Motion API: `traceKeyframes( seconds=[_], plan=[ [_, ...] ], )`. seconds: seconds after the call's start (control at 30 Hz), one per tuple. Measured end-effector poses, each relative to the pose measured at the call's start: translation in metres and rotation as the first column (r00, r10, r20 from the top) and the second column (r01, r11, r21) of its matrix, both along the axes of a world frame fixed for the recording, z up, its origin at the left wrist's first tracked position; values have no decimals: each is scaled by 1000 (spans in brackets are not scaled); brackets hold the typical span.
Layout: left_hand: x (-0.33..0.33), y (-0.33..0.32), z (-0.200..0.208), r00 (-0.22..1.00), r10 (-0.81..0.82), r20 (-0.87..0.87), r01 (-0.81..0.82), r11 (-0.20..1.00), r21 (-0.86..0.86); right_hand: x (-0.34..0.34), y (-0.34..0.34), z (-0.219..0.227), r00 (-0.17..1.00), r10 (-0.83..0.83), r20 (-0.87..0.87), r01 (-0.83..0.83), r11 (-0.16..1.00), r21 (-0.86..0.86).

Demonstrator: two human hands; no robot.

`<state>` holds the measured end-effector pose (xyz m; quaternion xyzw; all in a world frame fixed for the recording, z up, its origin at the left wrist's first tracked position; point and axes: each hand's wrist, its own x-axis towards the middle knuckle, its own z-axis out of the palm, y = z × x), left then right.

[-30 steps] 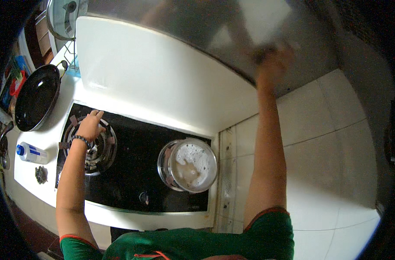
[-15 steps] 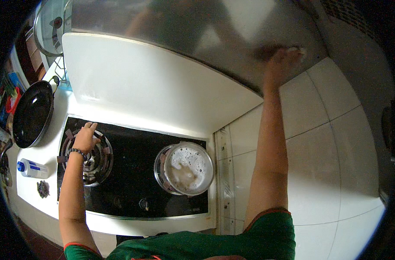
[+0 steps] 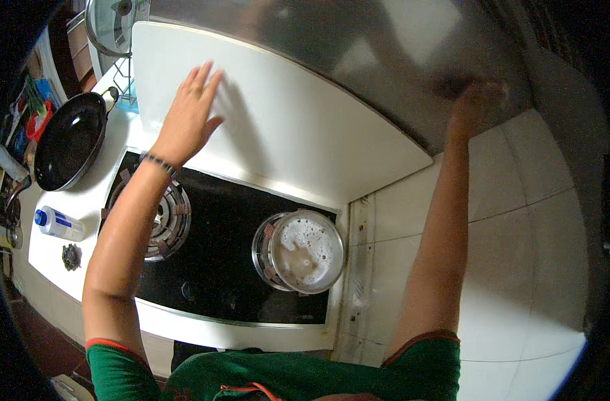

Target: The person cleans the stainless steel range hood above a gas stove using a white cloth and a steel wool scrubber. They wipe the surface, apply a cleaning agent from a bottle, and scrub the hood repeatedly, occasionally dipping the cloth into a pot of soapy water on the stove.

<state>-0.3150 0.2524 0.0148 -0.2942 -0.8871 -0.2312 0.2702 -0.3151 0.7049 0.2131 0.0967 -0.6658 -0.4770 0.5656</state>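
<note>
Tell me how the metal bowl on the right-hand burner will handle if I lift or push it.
The metal bowl is likely heavier than it would be dry, since it holds foamy liquid. That loose liquid would probably slosh if the bowl were jerked or tilted. Its smooth, shiny metal looks stiff, and any suds on it could make it slippery.

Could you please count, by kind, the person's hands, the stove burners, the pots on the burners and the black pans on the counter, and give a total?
Left hand and right hand: 2
Left burner and right burner: 2
Metal pot: 1
Black pan: 1
Total: 6
</note>
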Motion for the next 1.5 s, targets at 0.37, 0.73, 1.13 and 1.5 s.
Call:
traceKeyframes(
  seconds=[0.37,0.73,1.13,1.5],
  plan=[
    [-15,31,42,951,193,-241,-210,977,-46,30,-102,-4,894,350,279,-235,897,-374],
    [-33,31,19,911,248,-330,-304,944,-129,-24,-159,0,826,491,278,-423,865,-271],
    [-38,41,20,906,213,-365,-265,959,-98,12,-70,30,959,276,61,-232,893,-385],
    [-36,49,27,907,229,-355,-291,948,-132,109,72,76,967,-247,57,250,885,-392]
  ],
)
